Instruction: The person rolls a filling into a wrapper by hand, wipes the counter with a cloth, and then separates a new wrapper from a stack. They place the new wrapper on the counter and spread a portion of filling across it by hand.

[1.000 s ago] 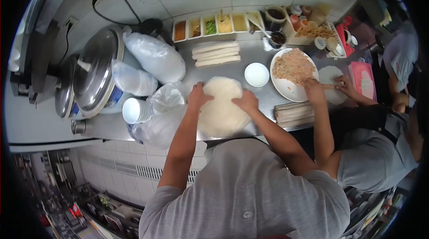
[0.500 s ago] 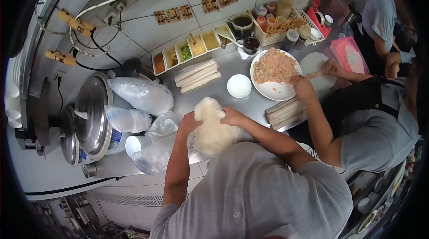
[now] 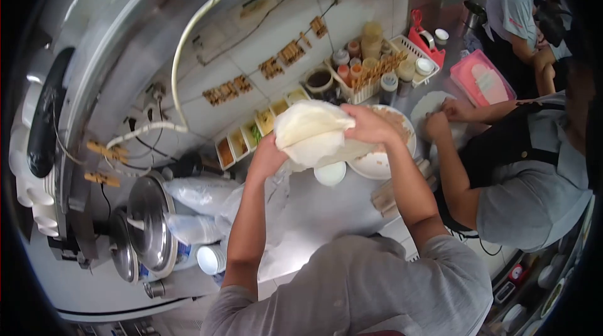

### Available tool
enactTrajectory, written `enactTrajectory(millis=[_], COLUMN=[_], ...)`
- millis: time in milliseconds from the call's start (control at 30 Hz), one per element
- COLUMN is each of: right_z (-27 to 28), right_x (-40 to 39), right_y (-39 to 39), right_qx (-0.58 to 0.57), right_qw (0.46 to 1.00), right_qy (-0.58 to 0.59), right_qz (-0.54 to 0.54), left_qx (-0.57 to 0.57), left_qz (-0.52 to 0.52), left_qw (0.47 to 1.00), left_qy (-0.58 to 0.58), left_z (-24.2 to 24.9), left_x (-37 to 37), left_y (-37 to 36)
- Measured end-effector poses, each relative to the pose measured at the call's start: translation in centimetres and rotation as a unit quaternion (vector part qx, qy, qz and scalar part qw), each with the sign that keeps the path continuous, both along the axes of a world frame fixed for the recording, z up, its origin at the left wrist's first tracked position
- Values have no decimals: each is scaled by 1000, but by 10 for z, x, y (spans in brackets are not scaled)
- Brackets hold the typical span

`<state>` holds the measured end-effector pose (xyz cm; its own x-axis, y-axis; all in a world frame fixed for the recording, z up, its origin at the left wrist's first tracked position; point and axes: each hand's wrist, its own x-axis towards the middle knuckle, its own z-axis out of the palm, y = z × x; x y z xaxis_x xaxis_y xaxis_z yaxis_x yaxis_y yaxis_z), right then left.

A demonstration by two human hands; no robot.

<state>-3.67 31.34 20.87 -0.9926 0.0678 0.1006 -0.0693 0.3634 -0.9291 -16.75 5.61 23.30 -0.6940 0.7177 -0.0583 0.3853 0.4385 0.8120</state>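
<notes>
Steel counter was crowded. Left hand and right hand each gripped an edge of the wrapper stack, held in the air above the white bowl. Risk: floppy sheets sag, tear or slide off. Far right, a co-worker's hands worked close by; an elbow bump looked likely.

Both arms raised forward, left hand cupped underneath, right hand gripping from above, fingers curled
</notes>
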Motion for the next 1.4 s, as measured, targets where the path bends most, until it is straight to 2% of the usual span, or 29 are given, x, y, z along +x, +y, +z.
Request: enactTrajectory(millis=[33, 133, 200, 267, 333, 367, 400, 433, 467, 500, 567, 633, 667, 700, 733, 767, 833, 933, 967, 1000, 1067, 1100, 1167, 1200, 1267, 1300, 1333, 1367, 1400], right_z=[0, -8, 2, 20, 23, 19, 0, -22, -33, -34, -36, -29, -6, -12, 17, 33, -2, -21, -25, -28, -42, -54, -46, -54, -75, -73, -79, -87, -91], right_x=[-8, -35, -51, -61, -77, -85, -94, -103, -108, -107, -96, -70, -46, -32, -7, 5, -3, -4, -3, 2, 17, 23, 50, 67, 109, 125, 136, 142, 144], right_y=[24, 88, 128, 164, 202, 217, 233, 248, 257, 254, 230, 182, 137, 100, 47, 1, -83, -158, -176, -199, -249, -269, -301, -325, -368, -382, -394, -402, -408], right_qx=[5, -74, -130, -132, -178, -118, -117, 58, 231, 230, 277, 39, 11, -31, -80, -44, 29, 44, 33, -33, -105, -157, -222, -223, -442, -424, -420, -377, -331], right_qw=[1000, 993, 986, 985, 975, 973, 973, 943, 867, 868, 776, 890, 939, 973, 989, 996, 981, 978, 978, 980, 974, 957, 882, 875, 723, 720, 712, 746, 777], right_qy=[10, 77, 81, 68, -33, -32, -35, -32, -27, -29, 72, 108, 95, 113, 83, 76, 188, 168, 145, 138, 119, 59, -100, -107, -307, -355, -369, -313, -250], right_qz=[-8, -51, -68, -88, -129, -197, -197, -327, -441, -439, -562, -440, -330, -198, -95, -16, 31, 118, 149, 139, 161, 236, 403, 415, 433, 420, 426, 451, 473], left_qx=[5, 26, 92, 57, 29, 53, 54, 81, 105, 104, 141, 159, 233, 307, 327, 346, 412, 425, 404, 379, 279, 175, 301, 299, 272, 275, 217, 157, 159], left_qz=[-8, -69, -100, -109, -112, -84, -84, -11, 62, 63, 20, 27, 43, 60, 87, 114, 159, 206, 255, 311, 386, 412, 407, 421, 380, 394, 423, 449, 459], left_qw=[1000, 996, 990, 992, 993, 994, 994, 996, 988, 988, 977, 977, 967, 949, 938, 925, 895, 880, 877, 870, 874, 890, 862, 856, 870, 862, 865, 865, 860], left_qy=[10, 53, -35, -33, -29, -50, -53, 20, 93, 91, 157, 140, 93, 48, 76, 104, 62, 52, 55, 57, 97, 86, -33, -32, -156, -161, -161, -159, -159], left_z=[6, 14, 17, 15, 15, 10, 5, 1, -2, 1, 20, 43, 51, 57, 63, 66, 63, 29, 14, 0, -27, -33, -55, -69, -97, -100, -99, -99, -107], left_x=[-12, -47, -74, -108, -132, -139, -140, -140, -140, -134, -100, -55, -30, -5, 16, 35, 73, 125, 140, 160, 205, 231, 284, 303, 338, 353, 361, 369, 376], left_y=[25, 95, 144, 188, 222, 235, 238, 240, 241, 230, 182, 122, 95, 69, 40, 10, -43, -119, -144, -170, -220, -242, -259, -273, -298, -305, -311, -321, -335])
